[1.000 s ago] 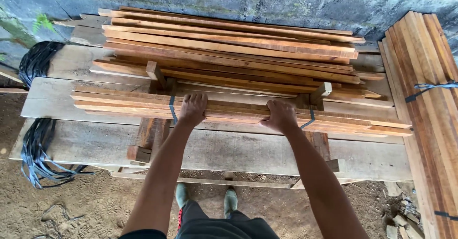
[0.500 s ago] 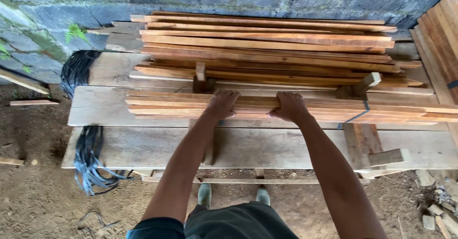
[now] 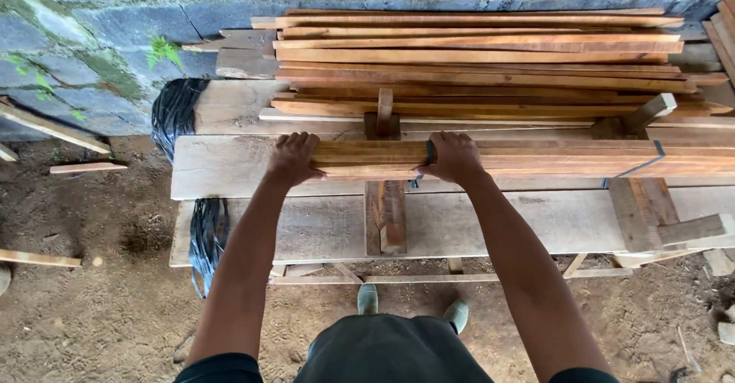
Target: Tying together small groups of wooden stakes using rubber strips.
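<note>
Head view, looking down: nearest are the person's dark shorts [image 3: 390,348] and two feet in pale shoes [image 3: 369,299] on the dirt ground [image 3: 99,306], just under the front edge of a rough workbench [image 3: 490,226] made of wide grey boards. Both bare arms reach forward over that bench. The left hand [image 3: 293,159] is wrapped over the left end of a bundle of wood strips [image 3: 528,158], fingers curled over its top and end, gripping it. The right hand [image 3: 453,157] clasps the same bundle a little further along, just beside a dark strap [image 3: 430,152] that binds the strips; its fingers fold over the top edge. The bundle lies flat, lengthwise across the bench, running off to the right where a second dark strap [image 3: 641,167] crosses it. Under it, short wooden blocks [image 3: 385,213] stand crosswise on the bench boards. At the bench's left end a hank of black strapping [image 3: 178,115] hangs down over the edge. Behind the bundle, a loose pile of long reddish slats [image 3: 482,58] is stacked on the bench, against a mossy grey block wall [image 3: 92,39]. Stray sticks [image 3: 38,259] lie on the dirt to the left.
</note>
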